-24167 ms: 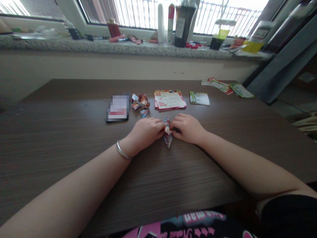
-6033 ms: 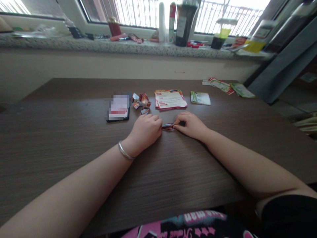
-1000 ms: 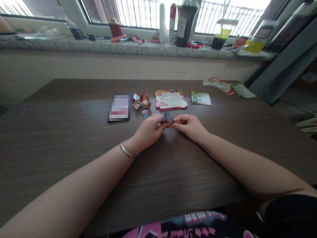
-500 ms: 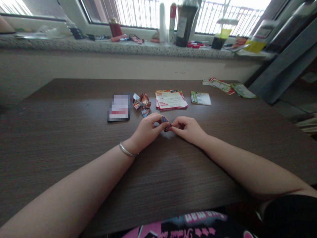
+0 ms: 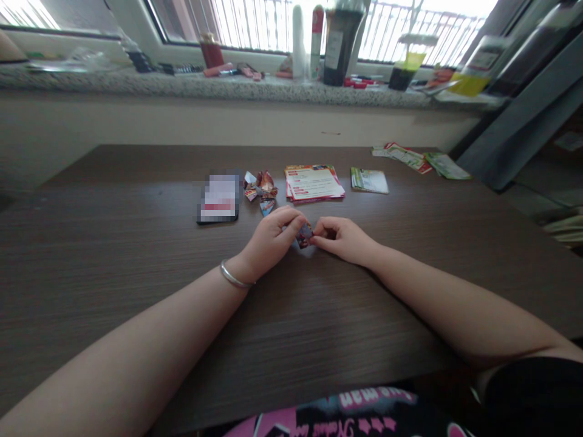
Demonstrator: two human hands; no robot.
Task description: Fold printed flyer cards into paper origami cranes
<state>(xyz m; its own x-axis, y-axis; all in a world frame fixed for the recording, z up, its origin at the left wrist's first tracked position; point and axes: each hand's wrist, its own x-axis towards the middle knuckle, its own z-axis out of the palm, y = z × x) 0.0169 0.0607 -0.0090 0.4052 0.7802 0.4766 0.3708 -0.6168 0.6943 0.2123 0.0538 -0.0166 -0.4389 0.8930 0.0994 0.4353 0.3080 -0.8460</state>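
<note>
Between my two hands is a small piece of folded printed paper (image 5: 305, 235), dark with purple and orange tones. My left hand (image 5: 279, 233) grips it from the left with thumb and fingers, which cover part of it. From the right, my right hand (image 5: 345, 238) pinches its edge between thumb and forefinger. Just beyond my left hand lie several folded paper pieces (image 5: 261, 188) in brown, orange and blue. A stack of printed cards (image 5: 315, 183) with red edges sits behind the held paper.
A phone-like item (image 5: 219, 199), blurred out, lies left on the brown table (image 5: 136, 255). Green-and-white cards (image 5: 370, 181) lie to the right, with more printed slips (image 5: 410, 159) at the far right. Bottles and a dark cup (image 5: 336, 51) line the stone windowsill (image 5: 273, 91).
The folded paper has turned, showing more of its printed face lower down. My left thumb has shifted up, and my right fingers have moved slightly.
</note>
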